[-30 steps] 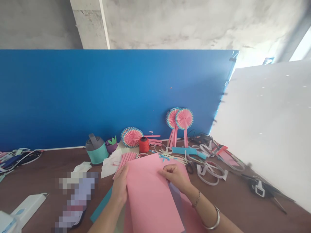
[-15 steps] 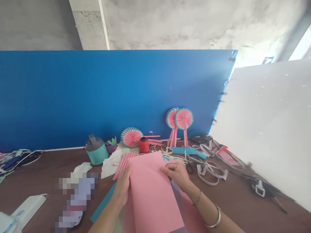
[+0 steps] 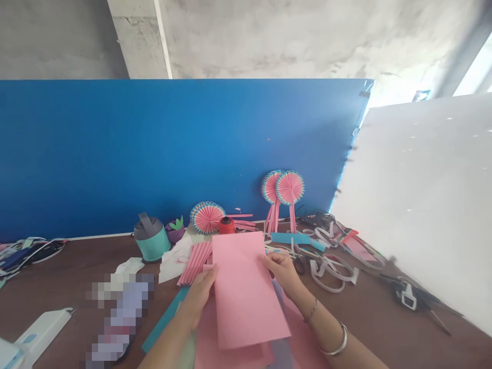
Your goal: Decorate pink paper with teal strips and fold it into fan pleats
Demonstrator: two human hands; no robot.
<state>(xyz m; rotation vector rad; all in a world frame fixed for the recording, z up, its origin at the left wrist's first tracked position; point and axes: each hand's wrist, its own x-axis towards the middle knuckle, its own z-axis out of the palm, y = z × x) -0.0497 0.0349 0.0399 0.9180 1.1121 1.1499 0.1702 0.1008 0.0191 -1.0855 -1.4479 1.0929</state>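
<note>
Blue board [image 3: 172, 154] backed the brown table [image 3: 384, 325]. Remotely, I saw the left hand [image 3: 197, 296] and right hand [image 3: 283, 271] pinching opposite edges of a pink sheet [image 3: 246, 302], lower centre: a positioning step, I judged, whose next move called for even grip.

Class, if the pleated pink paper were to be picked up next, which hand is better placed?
Probably the left hand: it is close beside the pleated pink paper, while the right hand is across the pink sheet. Both hands hold that sheet.

No text, label, brand, number or sign can be read.
</note>
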